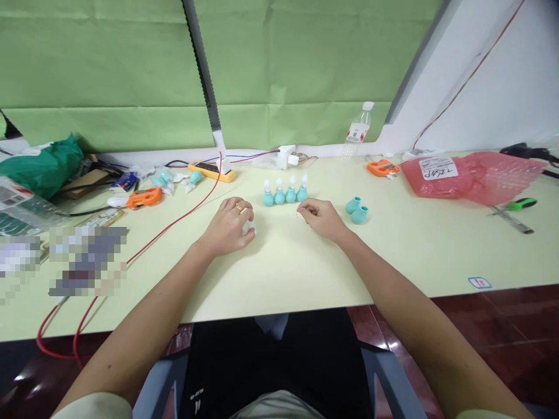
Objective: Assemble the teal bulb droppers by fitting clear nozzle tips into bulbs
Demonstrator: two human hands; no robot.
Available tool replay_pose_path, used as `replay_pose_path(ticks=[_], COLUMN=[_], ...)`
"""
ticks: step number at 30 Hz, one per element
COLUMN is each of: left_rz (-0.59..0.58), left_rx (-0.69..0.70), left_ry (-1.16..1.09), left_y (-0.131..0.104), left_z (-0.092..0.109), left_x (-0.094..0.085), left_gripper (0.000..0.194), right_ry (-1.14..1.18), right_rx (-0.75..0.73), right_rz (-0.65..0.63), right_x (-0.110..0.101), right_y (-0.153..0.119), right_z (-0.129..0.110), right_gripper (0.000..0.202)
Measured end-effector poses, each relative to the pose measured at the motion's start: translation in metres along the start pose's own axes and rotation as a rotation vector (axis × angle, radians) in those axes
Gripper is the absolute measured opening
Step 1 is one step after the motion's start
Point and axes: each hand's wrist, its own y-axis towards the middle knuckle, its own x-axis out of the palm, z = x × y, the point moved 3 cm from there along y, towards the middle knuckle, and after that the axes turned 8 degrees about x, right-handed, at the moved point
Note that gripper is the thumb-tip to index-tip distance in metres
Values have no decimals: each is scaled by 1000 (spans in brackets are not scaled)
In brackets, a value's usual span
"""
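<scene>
My left hand (232,226) curls around a small whitish, translucent object (250,227), partly hidden by the fingers, at the table's middle. To its right, my right hand (318,216) has its thumb and fingertips pinched together low over the tabletop; what they hold, if anything, is too small to name. Tiny pale bits (296,216) lie beside those fingertips. Just behind the hands, several turquoise bulb-shaped pieces with white tips (279,192) stand in a row. Right of my right hand are two turquoise pieces with open necks (359,215), without white tips.
Behind stand a yellow power strip (212,171) and a plastic bottle (358,129). Orange tools (145,198) and a red cable (174,222) lie left. A pink bag (471,174) and a green-handled screwdriver (521,203) are right. The table's front edge (279,314) is near my body.
</scene>
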Motion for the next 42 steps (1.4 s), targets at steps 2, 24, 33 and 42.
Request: replay_pose_path(ticks=[2, 24, 33, 42], left_rz=[-30, -91, -99, 30], left_rx=[1, -1, -6, -45], left_ry=[0, -39, -35, -379], left_y=[0, 9, 11, 14], left_z=[0, 7, 11, 41], left_x=[2, 15, 17, 5], left_gripper=[19, 20, 21, 24], right_ry=[3, -239, -475, -525], right_rx=[3, 99, 22, 18], right_rz=[-4, 32, -61, -70], right_x=[0, -4, 6, 9], right_y=[0, 4, 5, 6], right_z=[-1, 9, 14, 14], right_gripper=[14, 14, 19, 19])
